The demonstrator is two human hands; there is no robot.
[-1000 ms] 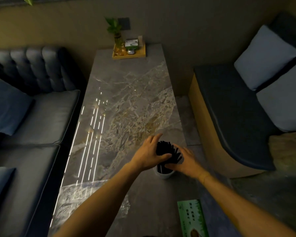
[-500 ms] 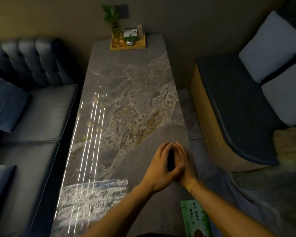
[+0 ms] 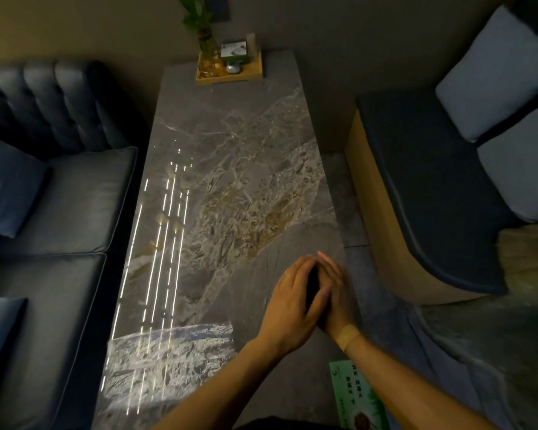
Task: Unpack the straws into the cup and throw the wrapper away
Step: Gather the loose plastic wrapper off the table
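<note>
My left hand and my right hand are pressed together around a bundle of black straws, of which only a dark strip shows between the palms. Both hands sit over the near right part of the marble table. The white cup that held the straws is hidden under the hands. A tan plaster wraps my right wrist. I see no loose wrapper.
A green printed box lies at the table's near right edge. A wooden tray with a plant vase and small items stands at the far end. A dark sofa lies left, a cushioned bench right.
A second ago the straws fanned out of the white cup between my spread hands. My hands have since closed flat around the bundle, hiding the cup and most of the straws.
</note>
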